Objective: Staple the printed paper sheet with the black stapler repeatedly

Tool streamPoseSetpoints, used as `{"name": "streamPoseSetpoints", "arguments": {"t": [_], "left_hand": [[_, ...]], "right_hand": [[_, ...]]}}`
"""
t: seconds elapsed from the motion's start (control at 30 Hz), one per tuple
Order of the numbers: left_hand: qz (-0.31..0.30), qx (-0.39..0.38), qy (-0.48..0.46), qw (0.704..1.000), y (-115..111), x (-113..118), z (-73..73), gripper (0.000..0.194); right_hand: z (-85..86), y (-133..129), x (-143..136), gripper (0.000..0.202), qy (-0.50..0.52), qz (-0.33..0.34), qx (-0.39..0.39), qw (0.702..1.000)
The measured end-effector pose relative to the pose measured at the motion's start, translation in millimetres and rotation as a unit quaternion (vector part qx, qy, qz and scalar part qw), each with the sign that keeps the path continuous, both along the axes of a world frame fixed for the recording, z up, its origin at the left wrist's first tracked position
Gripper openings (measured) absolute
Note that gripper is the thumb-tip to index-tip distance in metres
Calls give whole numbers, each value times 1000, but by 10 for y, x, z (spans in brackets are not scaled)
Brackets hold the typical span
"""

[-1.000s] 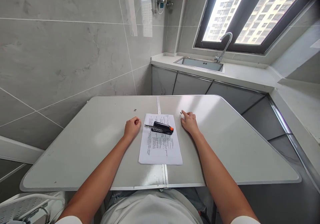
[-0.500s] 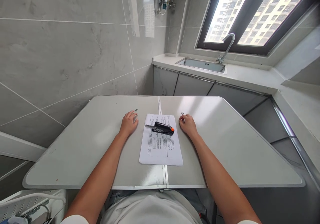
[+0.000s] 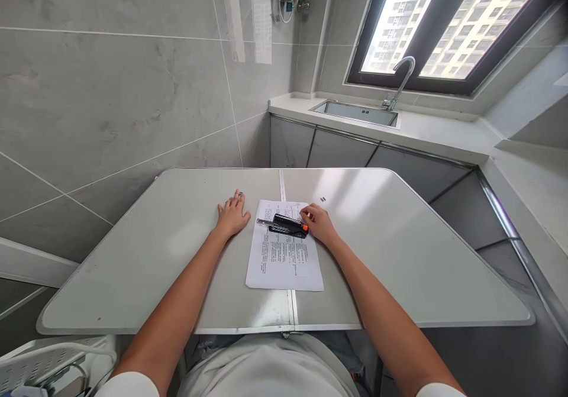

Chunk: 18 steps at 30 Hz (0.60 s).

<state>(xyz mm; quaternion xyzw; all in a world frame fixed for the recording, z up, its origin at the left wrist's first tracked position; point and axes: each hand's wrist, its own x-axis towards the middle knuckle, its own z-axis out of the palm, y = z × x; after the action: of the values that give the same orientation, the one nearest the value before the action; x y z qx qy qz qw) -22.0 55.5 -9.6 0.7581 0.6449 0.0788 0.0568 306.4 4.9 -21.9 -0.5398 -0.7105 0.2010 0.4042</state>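
Note:
A black stapler (image 3: 288, 225) with an orange end lies on printed sheets of paper (image 3: 284, 273), its metal magazine (image 3: 265, 222) sticking out to the left. My left hand (image 3: 233, 215) rests flat on the table left of the sheets, fingers spread. A small piece of staples (image 3: 241, 193) shows by its fingertips. Over the right edge of the paper, beside the stapler's orange end, is my right hand (image 3: 318, 222). Its fingers are curled and drawn together; whatever they may hold is too small to make out. Small staple strips (image 3: 323, 199) lie beyond it.
The pale folding table (image 3: 399, 278) has a seam (image 3: 291, 308) down its middle. Behind it a counter (image 3: 430, 126) carries a sink (image 3: 355, 113) and tap (image 3: 404, 77). At the lower left stands a white basket (image 3: 57, 358) with things inside.
My right hand has moved left from the small staple strips to the stapler's orange end. My left hand has shifted slightly right, and its fingers have stretched out.

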Motion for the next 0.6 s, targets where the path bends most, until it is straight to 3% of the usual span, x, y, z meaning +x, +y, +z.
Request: {"name": "streamPoseSetpoints", "arguments": {"t": [0.13,0.33,0.6], "left_hand": [[25,52,-19,998,44,68,-33,59],[-5,120,-98,988,54,-16,-106,44],[-24,147,-195,969,95,-113,-142,27]], "right_hand": [[-1,-2,29,21,-2,-9,-3,1000],[11,-17,38,20,-9,-1,-13,1000],[27,-29,48,21,-7,-4,-13,1000]]}}
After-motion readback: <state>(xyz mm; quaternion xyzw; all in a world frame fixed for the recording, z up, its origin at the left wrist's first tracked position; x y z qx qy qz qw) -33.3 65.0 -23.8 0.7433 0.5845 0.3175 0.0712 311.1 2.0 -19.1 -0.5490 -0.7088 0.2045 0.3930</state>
